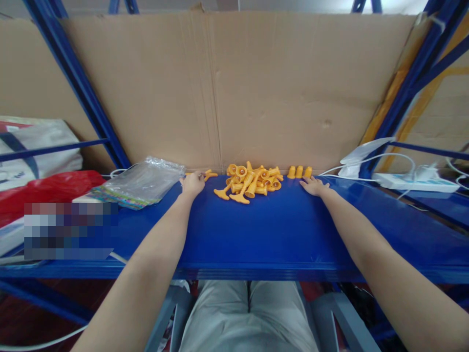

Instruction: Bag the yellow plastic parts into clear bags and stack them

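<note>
At the back of the blue shelf, my left hand [193,185] is closed, its fingers curled on an orange T-handled piece [210,174] lying near the cardboard; the hand hides part of it. To its right is a pile of orange T-handled pieces [250,182] with hollow, cup-like ends, lying at many angles. Three orange cup-shaped pieces [299,172] stand in a row further right. Just in front of the rightmost one, my right hand [314,186] rests palm down with its fingers spread, holding nothing visible.
A cardboard panel [293,88] closes off the back. Left lie a clear plastic bag [146,182] and a red bag [47,190]. On the right are a white power strip [414,182] and loose cables. Blue uprights [78,83] frame the shelf [256,234].
</note>
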`<action>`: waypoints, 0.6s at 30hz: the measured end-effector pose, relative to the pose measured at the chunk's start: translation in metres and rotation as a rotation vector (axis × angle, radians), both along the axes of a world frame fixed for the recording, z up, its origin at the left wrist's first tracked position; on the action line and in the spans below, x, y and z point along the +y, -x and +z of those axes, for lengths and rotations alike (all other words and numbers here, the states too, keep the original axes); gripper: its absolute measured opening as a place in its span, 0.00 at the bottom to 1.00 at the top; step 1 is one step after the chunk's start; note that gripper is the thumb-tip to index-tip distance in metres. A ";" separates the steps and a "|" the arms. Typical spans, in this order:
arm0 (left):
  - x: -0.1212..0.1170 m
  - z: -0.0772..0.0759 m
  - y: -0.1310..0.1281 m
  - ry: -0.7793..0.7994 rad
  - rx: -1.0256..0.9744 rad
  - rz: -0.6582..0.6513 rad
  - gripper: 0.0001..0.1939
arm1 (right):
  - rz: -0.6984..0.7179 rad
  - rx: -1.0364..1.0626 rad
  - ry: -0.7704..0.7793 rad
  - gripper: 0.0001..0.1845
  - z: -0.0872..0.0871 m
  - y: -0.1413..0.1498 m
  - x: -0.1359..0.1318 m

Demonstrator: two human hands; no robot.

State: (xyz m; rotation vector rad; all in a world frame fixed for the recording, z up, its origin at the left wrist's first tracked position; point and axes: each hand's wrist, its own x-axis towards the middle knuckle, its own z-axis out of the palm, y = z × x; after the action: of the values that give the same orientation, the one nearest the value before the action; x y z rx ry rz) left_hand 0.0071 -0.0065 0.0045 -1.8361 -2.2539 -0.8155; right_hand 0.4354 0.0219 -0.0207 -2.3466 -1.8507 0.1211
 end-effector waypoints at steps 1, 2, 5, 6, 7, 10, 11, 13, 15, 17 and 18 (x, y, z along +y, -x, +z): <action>0.000 0.000 0.000 -0.001 0.001 0.001 0.19 | -0.004 0.005 -0.006 0.34 -0.001 0.000 0.000; 0.000 0.000 0.000 -0.002 0.001 0.003 0.19 | -0.008 0.006 -0.017 0.34 -0.001 0.000 0.000; -0.001 0.000 0.000 -0.001 0.004 0.008 0.19 | -0.008 -0.018 -0.078 0.33 -0.005 -0.003 0.004; -0.001 0.000 0.000 -0.001 0.005 0.010 0.19 | -0.002 -0.031 -0.099 0.33 -0.006 -0.005 0.006; -0.001 0.000 0.001 -0.002 0.005 0.009 0.19 | 0.006 -0.044 -0.113 0.33 -0.007 -0.006 0.007; -0.001 0.000 0.001 0.004 0.009 0.006 0.19 | 0.018 -0.060 -0.107 0.32 -0.008 -0.007 0.009; -0.001 0.000 0.001 0.006 0.011 0.006 0.19 | 0.016 -0.059 -0.095 0.32 -0.008 -0.007 0.009; 0.000 0.000 0.001 0.008 0.013 0.007 0.19 | 0.013 -0.054 -0.077 0.32 -0.006 -0.006 0.006; 0.000 0.000 0.001 0.004 0.013 0.009 0.19 | 0.011 -0.050 -0.073 0.32 -0.004 -0.003 0.003; 0.001 -0.001 0.001 0.002 0.008 0.013 0.18 | 0.013 -0.049 -0.075 0.32 -0.003 -0.001 0.000; 0.001 -0.001 0.002 0.002 0.004 0.018 0.18 | 0.013 -0.050 -0.075 0.31 -0.002 0.000 -0.002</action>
State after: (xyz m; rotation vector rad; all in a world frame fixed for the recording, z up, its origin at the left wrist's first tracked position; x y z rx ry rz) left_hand 0.0055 -0.0058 0.0034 -1.8137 -2.2662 -0.8058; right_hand 0.4355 0.0202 -0.0224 -2.3079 -1.8588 -0.0054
